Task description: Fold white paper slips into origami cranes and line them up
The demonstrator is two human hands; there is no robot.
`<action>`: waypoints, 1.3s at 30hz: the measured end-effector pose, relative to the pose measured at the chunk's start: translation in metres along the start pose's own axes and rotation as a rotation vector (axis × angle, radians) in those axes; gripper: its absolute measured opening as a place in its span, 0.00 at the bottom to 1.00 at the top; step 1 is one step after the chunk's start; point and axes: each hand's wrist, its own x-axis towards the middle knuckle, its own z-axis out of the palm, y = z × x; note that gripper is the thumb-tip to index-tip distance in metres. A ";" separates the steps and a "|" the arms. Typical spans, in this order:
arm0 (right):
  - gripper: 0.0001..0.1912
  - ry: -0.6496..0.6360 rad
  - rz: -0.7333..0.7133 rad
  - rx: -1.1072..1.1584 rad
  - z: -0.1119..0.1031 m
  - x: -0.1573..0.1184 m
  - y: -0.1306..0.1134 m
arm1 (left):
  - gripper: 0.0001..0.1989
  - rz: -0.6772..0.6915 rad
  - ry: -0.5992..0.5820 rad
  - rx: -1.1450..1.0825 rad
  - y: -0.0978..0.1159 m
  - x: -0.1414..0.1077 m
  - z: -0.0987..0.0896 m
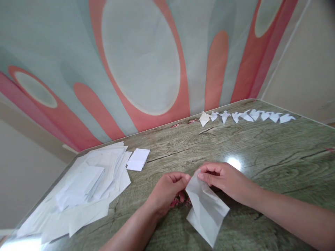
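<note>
A creased white sheet of paper point(205, 209), partly folded, is held above the table near its front edge. My left hand point(170, 191) pinches the paper's upper left edge between thumb and fingers. On the other side, my right hand point(225, 179) grips the top corner between thumb and forefinger. The lower part of the paper fans out towards me, with fold lines across it.
A messy pile of white papers point(91, 184) covers the left of the wood-patterned table point(167, 150). Beside it lies a folded white piece point(138, 159). Several small folded paper figures point(224, 116) line the back right edge, near a patterned wall.
</note>
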 end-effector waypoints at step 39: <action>0.07 0.129 -0.594 -0.976 -0.003 0.004 0.024 | 0.12 0.203 0.164 0.231 0.003 0.010 0.001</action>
